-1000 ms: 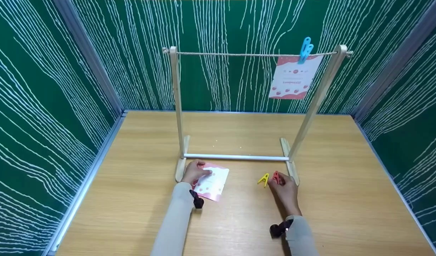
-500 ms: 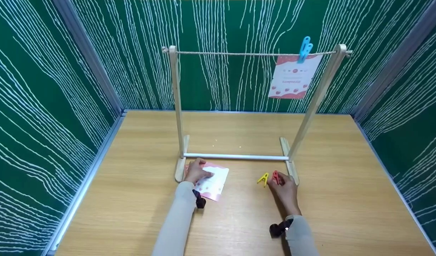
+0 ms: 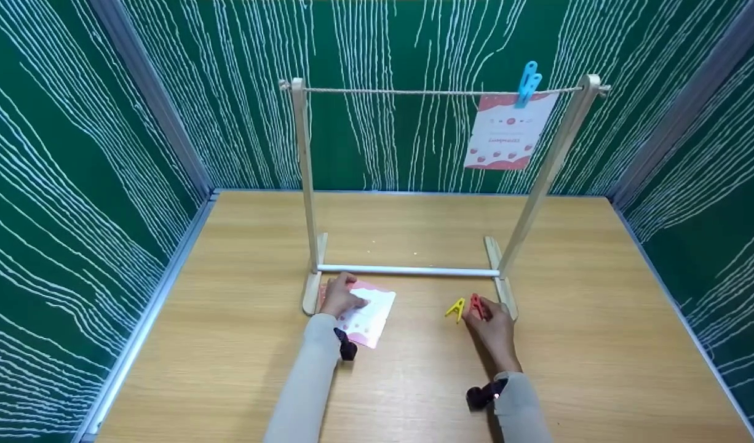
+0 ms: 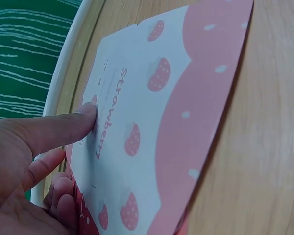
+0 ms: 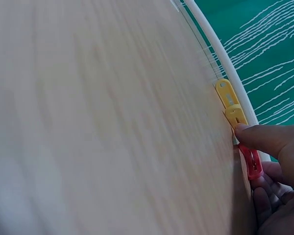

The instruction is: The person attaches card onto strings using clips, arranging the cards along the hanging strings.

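Left hand (image 3: pixel 340 297): thumb and curled fingers pinch card (image 3: pixel 369 315), near left foot of rack (image 3: pixel 312 289).
Right hand (image 3: pixel 492 329): fingers grip red peg (image 3: pixel 476 306); yellow peg (image 3: pixel 456 309) just left.

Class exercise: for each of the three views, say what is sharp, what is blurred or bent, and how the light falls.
Head view: even light, sharp; the walls bow outward and soft shadows lie by the sleeves on the table. Left wrist view: the card is close and readable, its near corner soft. Right wrist view: the table smears on the left, while the yellow peg and red peg stay fairly clear.
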The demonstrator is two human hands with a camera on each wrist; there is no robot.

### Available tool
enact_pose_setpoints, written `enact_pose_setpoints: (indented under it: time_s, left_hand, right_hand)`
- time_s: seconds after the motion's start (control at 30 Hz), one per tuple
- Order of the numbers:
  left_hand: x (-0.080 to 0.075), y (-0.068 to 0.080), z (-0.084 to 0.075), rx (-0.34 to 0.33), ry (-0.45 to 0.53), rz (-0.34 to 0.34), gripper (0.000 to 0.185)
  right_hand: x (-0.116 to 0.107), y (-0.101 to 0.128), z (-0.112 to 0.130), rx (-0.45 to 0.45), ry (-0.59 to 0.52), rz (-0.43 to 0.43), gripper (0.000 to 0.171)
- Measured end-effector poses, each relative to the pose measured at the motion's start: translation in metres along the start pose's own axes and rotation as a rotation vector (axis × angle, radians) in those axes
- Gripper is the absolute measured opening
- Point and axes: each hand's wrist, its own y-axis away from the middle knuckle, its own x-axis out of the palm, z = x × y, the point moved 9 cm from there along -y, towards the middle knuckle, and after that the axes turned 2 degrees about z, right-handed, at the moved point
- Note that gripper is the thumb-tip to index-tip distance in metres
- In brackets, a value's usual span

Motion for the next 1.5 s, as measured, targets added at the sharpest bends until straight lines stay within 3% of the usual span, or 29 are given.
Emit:
enact_pose_setpoints:
  time_s: [0.37, 0.53, 0.73, 0.93, 1.27, 1.5]
  left_hand:
    - [0.001, 0.002, -0.001, -0.047, 0.03, 0.007, 0.057]
    - [0.002, 0.001, -0.003, -0.025, 0.039, -0.001, 0.057]
    - [0.002, -0.001, -0.006, -0.019, 0.011, 0.002, 0.059]
    - [0.003, -0.002, -0.005, -0.05, 0.003, 0.02, 0.059]
    - [0.004, -0.005, 0.001, -0.084, 0.034, 0.049, 0.057]
    - [0.004, -0.005, 0.007, -0.1, 0.013, 0.093, 0.048]
  right_hand:
    - [0.0, 0.0, 0.0, 0.001, -0.031, -0.001, 0.048]
    - [0.002, 0.001, -0.001, 0.03, -0.04, 0.04, 0.051]
    - [0.001, 0.001, 0.0, 0.018, -0.031, 0.028, 0.05]
    - [0.003, 0.0, -0.002, 0.035, 0.008, 0.039, 0.052]
    - [-0.004, 0.002, 0.001, 0.042, -0.017, 0.024, 0.049]
    - [-0.004, 0.003, -0.004, 0.095, -0.045, 0.056, 0.048]
